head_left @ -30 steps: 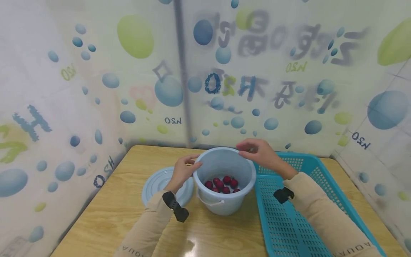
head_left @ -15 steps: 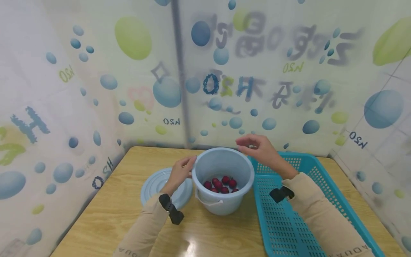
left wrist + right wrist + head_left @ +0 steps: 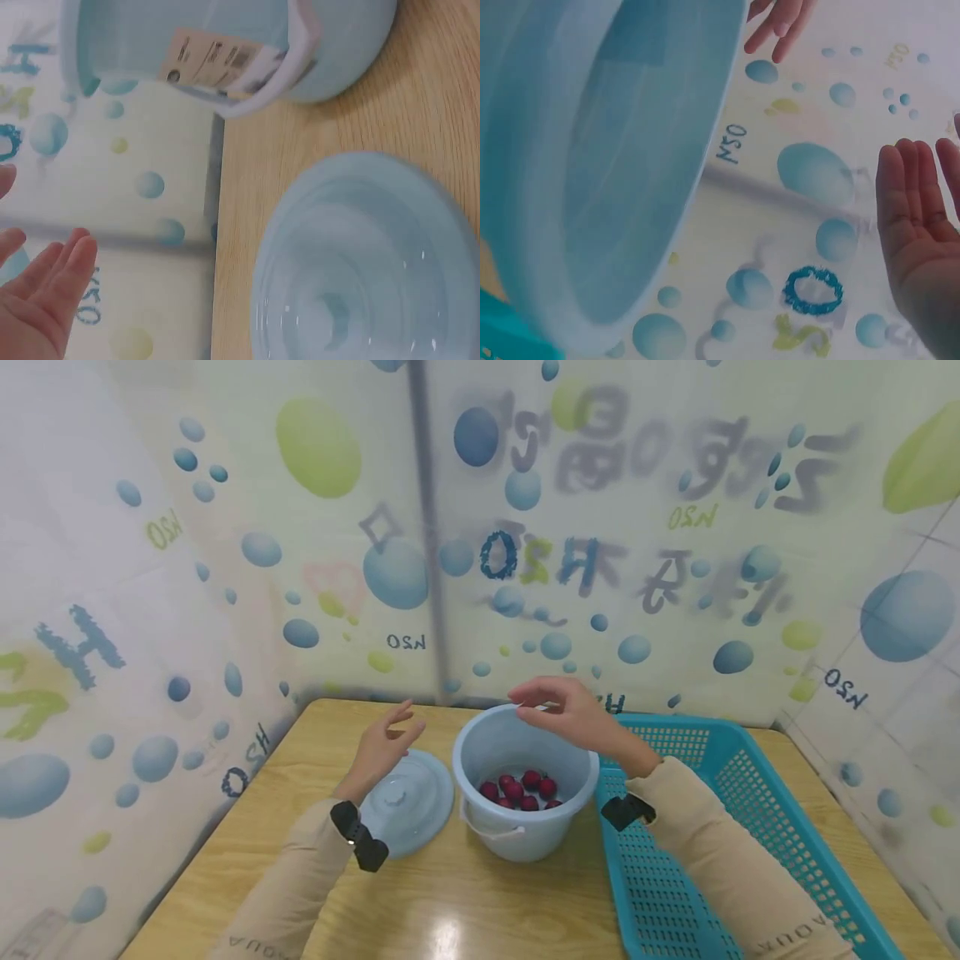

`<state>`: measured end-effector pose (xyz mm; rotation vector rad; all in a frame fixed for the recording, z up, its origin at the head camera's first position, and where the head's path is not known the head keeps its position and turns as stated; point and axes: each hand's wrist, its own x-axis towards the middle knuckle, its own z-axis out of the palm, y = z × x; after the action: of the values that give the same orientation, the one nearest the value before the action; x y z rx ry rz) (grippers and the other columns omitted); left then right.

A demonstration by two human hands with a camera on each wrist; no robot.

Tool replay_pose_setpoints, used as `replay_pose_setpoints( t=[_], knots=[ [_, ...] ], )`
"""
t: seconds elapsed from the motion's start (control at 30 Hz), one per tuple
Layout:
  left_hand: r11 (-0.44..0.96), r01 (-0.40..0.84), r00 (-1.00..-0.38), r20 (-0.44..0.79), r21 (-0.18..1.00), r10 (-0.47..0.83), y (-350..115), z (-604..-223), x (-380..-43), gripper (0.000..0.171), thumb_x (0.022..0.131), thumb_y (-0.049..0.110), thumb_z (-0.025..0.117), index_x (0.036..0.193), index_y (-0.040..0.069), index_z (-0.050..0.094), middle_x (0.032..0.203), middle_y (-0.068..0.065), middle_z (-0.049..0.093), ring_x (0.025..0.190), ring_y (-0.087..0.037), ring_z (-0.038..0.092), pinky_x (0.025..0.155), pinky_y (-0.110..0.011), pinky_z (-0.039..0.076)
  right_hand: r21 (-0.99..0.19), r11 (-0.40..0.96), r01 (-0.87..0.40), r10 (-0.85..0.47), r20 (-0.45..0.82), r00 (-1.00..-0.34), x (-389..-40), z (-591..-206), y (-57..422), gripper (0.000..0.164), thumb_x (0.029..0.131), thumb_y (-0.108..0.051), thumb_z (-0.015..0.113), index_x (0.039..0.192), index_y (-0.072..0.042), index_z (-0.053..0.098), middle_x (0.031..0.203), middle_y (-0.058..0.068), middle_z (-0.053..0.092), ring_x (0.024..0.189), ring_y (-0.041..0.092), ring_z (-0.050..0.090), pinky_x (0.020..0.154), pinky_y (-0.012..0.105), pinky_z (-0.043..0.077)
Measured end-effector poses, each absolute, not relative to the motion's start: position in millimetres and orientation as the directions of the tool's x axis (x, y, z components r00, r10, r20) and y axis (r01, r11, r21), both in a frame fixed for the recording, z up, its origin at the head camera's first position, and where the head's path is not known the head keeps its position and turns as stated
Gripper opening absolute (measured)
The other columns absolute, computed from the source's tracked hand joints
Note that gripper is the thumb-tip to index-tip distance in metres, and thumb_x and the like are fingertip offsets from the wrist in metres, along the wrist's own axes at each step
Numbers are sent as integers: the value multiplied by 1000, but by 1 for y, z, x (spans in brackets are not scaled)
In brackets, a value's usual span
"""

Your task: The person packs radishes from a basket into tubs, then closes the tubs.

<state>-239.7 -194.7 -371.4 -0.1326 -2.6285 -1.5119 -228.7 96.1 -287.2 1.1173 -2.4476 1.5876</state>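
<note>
A light blue bucket (image 3: pixel 517 839) stands upright on the table with several dark red round fruits (image 3: pixel 514 792) at its bottom. Left of it lies the round blue lid (image 3: pixel 420 827), its knob upward. My left hand (image 3: pixel 381 747) hovers over the lid's far left part, fingers spread and holding nothing; in the left wrist view the lid (image 3: pixel 360 262) is apart from the fingers. Above the bucket's far right rim is my right hand (image 3: pixel 562 710), fingers lightly bent and holding nothing. In the right wrist view, that hand (image 3: pixel 922 240) is apart from the bucket wall (image 3: pixel 645 150).
A turquoise perforated basket (image 3: pixel 787 827) stands right of the bucket, partly under the right sleeve. The bucket's white handle (image 3: pixel 495 835) hangs down at its front. A patterned wall sheet (image 3: pixel 480 635) borders the wooden table (image 3: pixel 465 910) at the back.
My left hand has left the bucket's rim and moved left over the lid. My right hand has shifted left across the bucket's far rim. The bucket and fruits have stayed in place.
</note>
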Motion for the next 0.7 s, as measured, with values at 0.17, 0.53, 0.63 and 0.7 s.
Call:
replay_pose_setpoints(
  t=[0.17,0.53,0.63,0.7],
  knots=[
    [562,110,-991,131,820,2,-216,-369,-237,58,88,32,54,137,10,33,133,-17,39,111,-33,47,82,-42,47,-788,219,-576,-566,379,-733,-230,-285,76,27,84,-10,59,110,-1,58,106,10,59,93,19,57,80,32,49],
    [682,145,-983,181,717,19,-247,-379,-228,58,89,27,53,135,0,30,135,-23,31,117,-40,37,93,-51,35,-776,196,-599,-597,390,-701,-231,-281,31,32,85,-8,58,114,2,54,110,13,56,96,20,56,81,27,48],
    [702,127,-987,162,700,16,-253,-383,-224,58,89,26,52,135,-2,30,134,-26,30,116,-43,36,91,-52,36,-775,199,-600,-605,385,-697,-232,-280,18,34,84,-8,58,116,3,53,111,14,56,96,21,56,81,27,47],
    [715,106,-990,141,691,10,-258,-386,-221,58,89,26,52,135,-2,30,134,-27,30,117,-43,35,92,-53,35,-771,211,-601,-619,371,-693,-233,-282,8,35,84,-9,58,117,2,52,111,13,56,97,21,56,81,26,47]
  ],
)
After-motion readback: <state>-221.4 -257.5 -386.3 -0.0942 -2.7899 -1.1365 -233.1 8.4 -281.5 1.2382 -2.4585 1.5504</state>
